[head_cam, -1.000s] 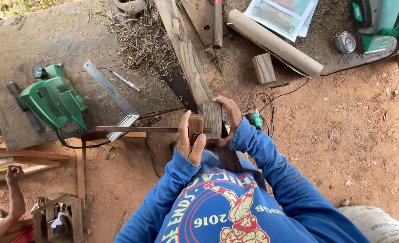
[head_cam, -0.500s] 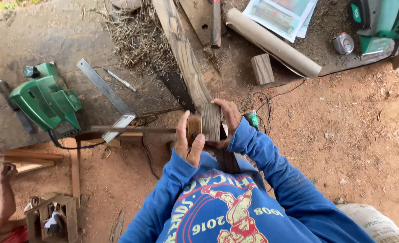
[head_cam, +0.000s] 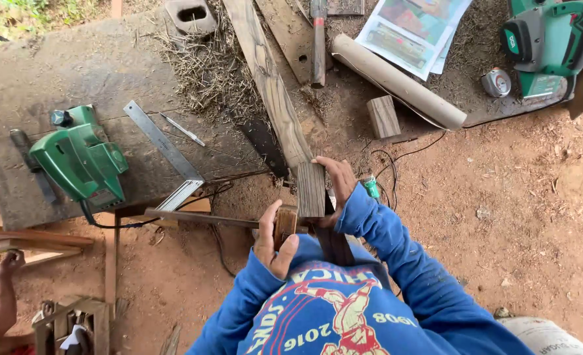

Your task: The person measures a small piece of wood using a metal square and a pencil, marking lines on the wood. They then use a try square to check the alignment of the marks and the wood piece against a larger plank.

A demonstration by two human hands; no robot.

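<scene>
Right hand (head_cam: 336, 184) gripping plank (head_cam: 311, 189), left hand (head_cam: 275, 240) (block) (head_cam: 285, 223)

Open red earth (head_cam: 502, 217) to the right of the right hand (head_cam: 336, 187), free for passing; only thin cables (head_cam: 396, 164) there. Ahead, blocked by the long plank (head_cam: 271, 92), the dark saw blade (head_cam: 265, 146) and straw (head_cam: 202, 66); further right, a wood block (head_cam: 383, 117) and a paper roll (head_cam: 396, 80). Left of the left hand (head_cam: 275, 240), crossed by a thin rod (head_cam: 199, 218); behind it a steel square (head_cam: 166, 154) and a green power tool (head_cam: 81, 161).
</scene>
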